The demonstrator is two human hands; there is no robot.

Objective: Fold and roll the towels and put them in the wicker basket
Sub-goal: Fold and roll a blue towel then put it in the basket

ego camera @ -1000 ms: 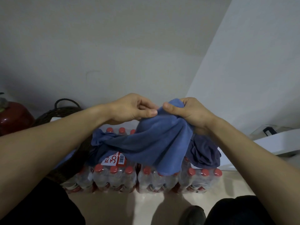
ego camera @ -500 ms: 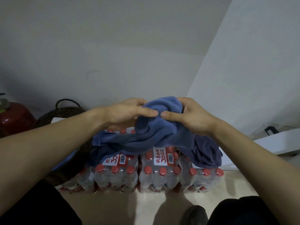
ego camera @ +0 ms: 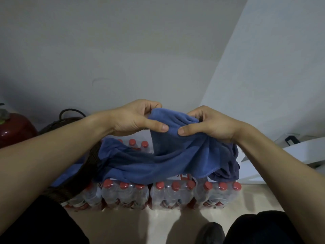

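We see packs of water bottles (ego camera: pixel 168 192) on the floor. Our blue towel (ego camera: pixel 158 162) lies long, left to right, over them. Our left hand (ego camera: pixel 135 118) and right hand (ego camera: pixel 209 125) pinch its raised top edge.

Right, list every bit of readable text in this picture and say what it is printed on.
None can be read.
Red and white label on the bottled-water packs: only a sliver shows below the blue towel, its print too small to read.
Other labels: hidden under the towel.
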